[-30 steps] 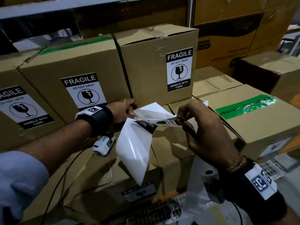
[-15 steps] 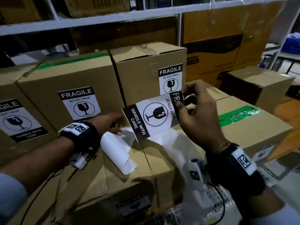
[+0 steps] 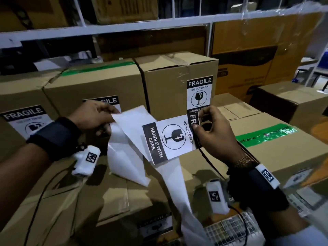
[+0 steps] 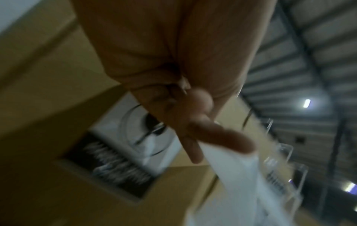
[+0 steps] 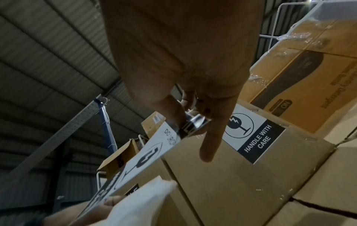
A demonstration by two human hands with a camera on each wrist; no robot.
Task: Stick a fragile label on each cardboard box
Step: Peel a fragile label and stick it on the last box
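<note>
My right hand (image 3: 200,121) pinches the black "FRAGILE" end of a peeled fragile label (image 3: 170,138), held sideways in the air in front of the boxes. The same label (image 5: 152,154) shows in the right wrist view, pinched between thumb and fingers (image 5: 193,120). My left hand (image 3: 103,121) grips the white backing paper (image 3: 131,144), which hangs in long curls; the backing paper (image 4: 237,172) also shows under my left thumb. Three upright cardboard boxes behind carry labels: left (image 3: 24,119), middle (image 3: 106,100), right (image 3: 199,95). A box with green tape (image 3: 276,148) lies to the right.
More cardboard boxes (image 3: 106,201) lie flat under my hands. A white shelf rail (image 3: 159,25) runs above, with big yellow cartons (image 3: 248,55) behind. A wire basket (image 3: 230,229) sits at the bottom. Another box (image 3: 292,102) stands at the far right.
The label has come off its backing and now hangs flat from my right hand. My left hand has lifted with the backing paper. My view has tilted up toward the shelf.
</note>
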